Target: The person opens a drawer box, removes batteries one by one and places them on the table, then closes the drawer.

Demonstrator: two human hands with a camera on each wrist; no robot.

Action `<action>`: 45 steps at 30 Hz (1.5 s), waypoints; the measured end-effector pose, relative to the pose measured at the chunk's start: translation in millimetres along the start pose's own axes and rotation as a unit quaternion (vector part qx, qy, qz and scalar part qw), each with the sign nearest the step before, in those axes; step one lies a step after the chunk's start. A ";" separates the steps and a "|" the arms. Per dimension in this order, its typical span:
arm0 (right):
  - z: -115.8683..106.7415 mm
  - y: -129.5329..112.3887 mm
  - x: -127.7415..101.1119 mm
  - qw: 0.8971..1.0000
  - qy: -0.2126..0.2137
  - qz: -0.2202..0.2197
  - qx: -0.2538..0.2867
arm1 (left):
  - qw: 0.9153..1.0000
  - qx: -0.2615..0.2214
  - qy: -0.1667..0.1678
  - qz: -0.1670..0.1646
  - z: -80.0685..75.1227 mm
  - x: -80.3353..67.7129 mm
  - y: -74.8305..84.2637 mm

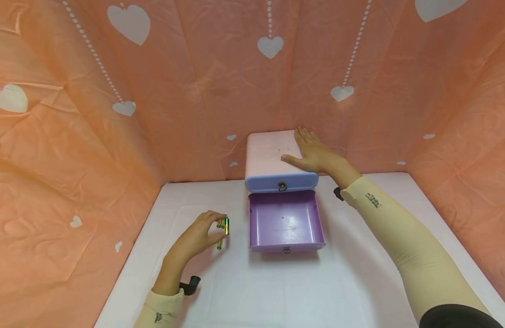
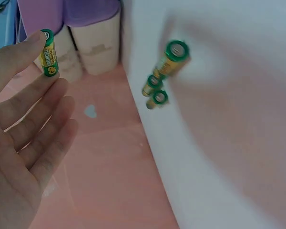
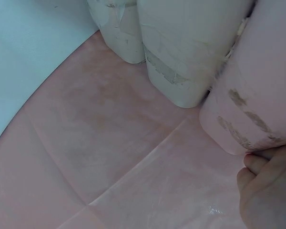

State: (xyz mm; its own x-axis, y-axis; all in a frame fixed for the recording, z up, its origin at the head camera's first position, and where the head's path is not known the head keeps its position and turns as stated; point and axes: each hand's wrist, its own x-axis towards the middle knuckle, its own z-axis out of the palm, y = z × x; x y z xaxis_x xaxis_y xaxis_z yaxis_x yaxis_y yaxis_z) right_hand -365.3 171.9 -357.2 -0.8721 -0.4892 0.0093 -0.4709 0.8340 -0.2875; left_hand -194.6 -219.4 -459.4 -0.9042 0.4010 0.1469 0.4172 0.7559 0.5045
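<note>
A peach cloth (image 1: 187,91) printed with white hearts is hanging around a white table (image 1: 277,291), closing it in on three sides. At the back of the table a small pink box (image 1: 269,155) with a blue front is standing against the cloth, and its purple drawer (image 1: 284,221) is lying pulled out in front of it.

The right hand (image 1: 316,152) is lying flat on top of the box, fingers straight and close together, thumb stretching out across the lid; its sleeved forearm is reaching in from the near right. In the right wrist view only a curled bit of a finger (image 3: 267,191) is showing against the box's edge.

The left hand (image 1: 201,234) is hovering just left of the drawer, wrist bent, palm turned inward. Its fingertips are pinching one green and gold battery (image 2: 48,52), held upright. Three more batteries (image 2: 163,76) are lying on the table just beyond those fingertips, bunched together and not touched by the hand.
</note>
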 end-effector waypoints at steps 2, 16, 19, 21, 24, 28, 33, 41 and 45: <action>-0.6 -0.2 -0.6 1.000 0.002 -0.001 0.003 | 1.000 0.005 0.000 -0.001 -0.1 -1.8 -3.8; 0.3 0.0 0.6 1.000 0.007 -0.006 0.007 | 0.998 0.036 -0.029 -0.032 -0.9 -13.9 -23.5; 1.4 0.5 1.1 1.000 0.008 -0.006 0.005 | 0.998 0.039 -0.035 -0.037 -0.1 -15.0 -26.7; 2.1 1.0 1.5 1.000 0.007 -0.005 0.005 | 0.998 0.041 -0.038 -0.038 0.9 -15.3 -28.4; 2.4 1.3 1.5 1.000 0.008 -0.003 0.004 | 0.997 0.039 -0.043 -0.042 2.4 -15.4 -30.5; 1.9 1.1 0.9 1.000 0.008 -0.001 0.005 | 0.997 0.038 -0.052 -0.046 4.5 -15.5 -33.6; 2.8 2.0 1.8 1.000 0.006 0.000 0.005 | 0.995 0.048 -0.066 -0.059 6.6 -16.0 -36.0; 1.9 0.3 0.8 1.000 0.006 -0.003 0.006 | 0.993 0.037 -0.086 -0.073 9.6 -15.5 -35.3; 1.1 0.4 0.3 1.000 0.005 -0.002 0.006 | 0.992 0.038 -0.091 -0.083 11.9 -14.6 -36.2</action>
State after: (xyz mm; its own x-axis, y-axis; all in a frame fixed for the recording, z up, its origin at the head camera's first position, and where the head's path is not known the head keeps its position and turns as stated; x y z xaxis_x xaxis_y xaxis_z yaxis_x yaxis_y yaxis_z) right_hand -365.6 171.8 -358.4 -0.8711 -0.4907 0.0197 -0.4734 0.8284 -0.2995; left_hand -195.5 -246.5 -489.9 -0.9328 0.3485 -0.0922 0.2753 0.8537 0.4421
